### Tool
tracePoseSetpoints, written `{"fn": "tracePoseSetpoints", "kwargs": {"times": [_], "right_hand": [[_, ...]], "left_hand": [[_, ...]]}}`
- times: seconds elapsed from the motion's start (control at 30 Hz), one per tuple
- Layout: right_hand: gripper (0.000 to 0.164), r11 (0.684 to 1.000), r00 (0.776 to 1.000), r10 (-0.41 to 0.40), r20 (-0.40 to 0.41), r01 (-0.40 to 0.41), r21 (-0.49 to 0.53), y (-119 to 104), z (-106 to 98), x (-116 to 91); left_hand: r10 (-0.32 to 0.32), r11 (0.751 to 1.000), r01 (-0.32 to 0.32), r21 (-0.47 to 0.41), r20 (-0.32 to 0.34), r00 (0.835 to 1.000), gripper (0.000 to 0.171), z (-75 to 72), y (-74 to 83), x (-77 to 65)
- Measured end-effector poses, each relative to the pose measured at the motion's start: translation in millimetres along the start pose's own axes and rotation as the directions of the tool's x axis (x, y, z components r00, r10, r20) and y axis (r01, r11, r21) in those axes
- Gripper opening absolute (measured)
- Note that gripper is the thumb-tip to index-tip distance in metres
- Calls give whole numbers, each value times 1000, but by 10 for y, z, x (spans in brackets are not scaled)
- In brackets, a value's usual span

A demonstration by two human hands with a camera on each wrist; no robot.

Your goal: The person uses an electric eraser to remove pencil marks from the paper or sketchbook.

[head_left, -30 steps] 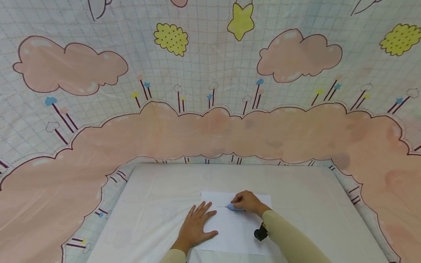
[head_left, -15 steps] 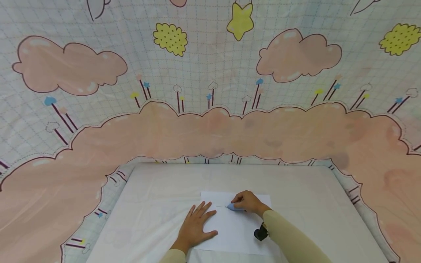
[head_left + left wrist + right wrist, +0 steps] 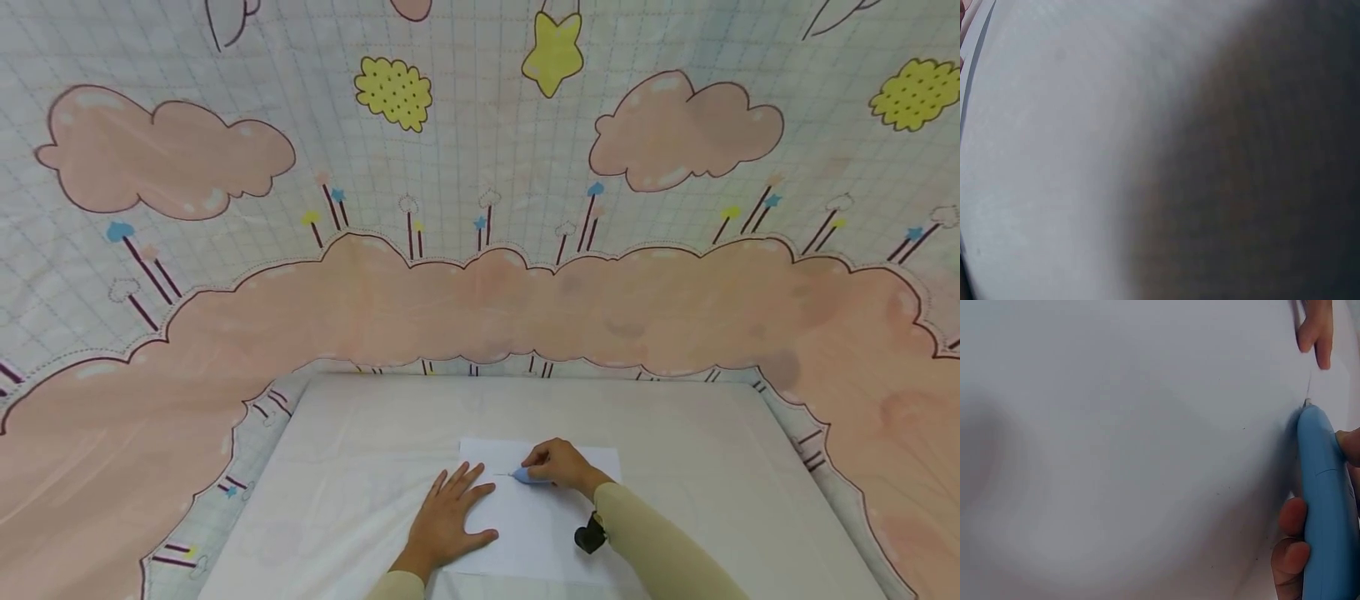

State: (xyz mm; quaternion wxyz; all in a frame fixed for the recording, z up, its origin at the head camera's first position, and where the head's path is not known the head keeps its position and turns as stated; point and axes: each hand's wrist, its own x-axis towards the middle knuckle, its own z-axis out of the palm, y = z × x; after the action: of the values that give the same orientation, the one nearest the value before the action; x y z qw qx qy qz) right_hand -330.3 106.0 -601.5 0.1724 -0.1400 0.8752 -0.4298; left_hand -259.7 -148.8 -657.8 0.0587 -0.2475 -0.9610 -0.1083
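Observation:
A white sheet of paper [image 3: 540,533] lies on the table with a thin line [image 3: 501,474] on it. My right hand [image 3: 561,464] holds a thick light-blue tool [image 3: 528,476], which looks like an electric eraser. In the right wrist view, fingers and thumb grip the blue body [image 3: 1327,500], and its small tip meets the end of the line [image 3: 1309,384]. My left hand [image 3: 447,521] rests spread on the paper's left side, left of the line. Two of its fingertips [image 3: 1317,337] show beyond the tip. The left wrist view is mostly blurred.
A white cloth covers the table [image 3: 360,450]. Behind and around it hangs a patterned curtain [image 3: 480,308] with clouds and stars. Tiny dark specks [image 3: 1244,429] dot the paper. A black device [image 3: 590,536] sits at my right wrist.
My right hand and the blue tool have shifted slightly left along the line, and less of the line shows. The left hand stays put on the paper. The head view has moved a little.

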Motion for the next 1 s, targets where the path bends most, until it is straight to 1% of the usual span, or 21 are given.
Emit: {"fn": "tracePoseSetpoints", "kwargs": {"times": [0.23, 0.4, 0.57, 0.8, 1.0], "right_hand": [[12, 1000, 1000, 20, 8, -20, 8, -32, 18, -10], [11, 999, 1000, 31, -4, -31, -13, -9, -6, -13], [11, 1000, 1000, 15, 0, -15, -12, 7, -19, -19], [12, 1000, 1000, -8, 10, 8, 0, -29, 30, 3], [13, 1000, 1000, -16, 15, 16, 4, -49, 40, 19]], "left_hand": [[-7, 1000, 7, -13, 10, 1000, 75, -27, 26, -11], [-12, 1000, 12, -14, 27, 1000, 75, -48, 31, -7], [-14, 1000, 14, -16, 33, 999, 75, -57, 32, -4], [-12, 1000, 13, -15, 31, 999, 74, -47, 24, -6], [-20, 1000, 20, -13, 46, 999, 75, -49, 28, 2]]}}
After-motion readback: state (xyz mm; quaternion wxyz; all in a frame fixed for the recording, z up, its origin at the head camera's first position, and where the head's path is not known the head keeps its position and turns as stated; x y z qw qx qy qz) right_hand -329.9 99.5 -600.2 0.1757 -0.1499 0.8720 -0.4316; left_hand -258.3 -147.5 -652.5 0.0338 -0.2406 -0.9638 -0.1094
